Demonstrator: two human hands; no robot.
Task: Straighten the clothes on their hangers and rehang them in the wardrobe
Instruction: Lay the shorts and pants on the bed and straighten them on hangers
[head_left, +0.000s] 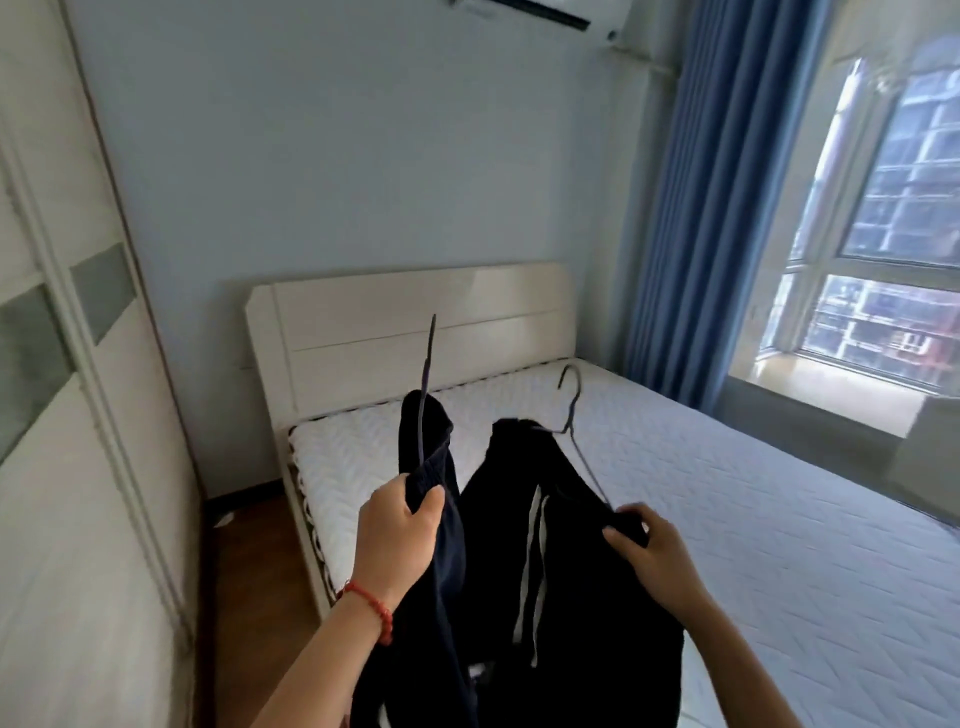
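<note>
One white quilted mattress (727, 499), bare

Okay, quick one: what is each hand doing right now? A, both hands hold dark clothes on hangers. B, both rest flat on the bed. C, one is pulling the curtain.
A: the left hand and right hand each grip dark clothes on hangers, above the bed.

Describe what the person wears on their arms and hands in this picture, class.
Both forearms are bare, with no sleeves or gloves in view. The left hand has a red beaded bracelet around its wrist. The right hand shows no rings, watch or bracelet.
</note>
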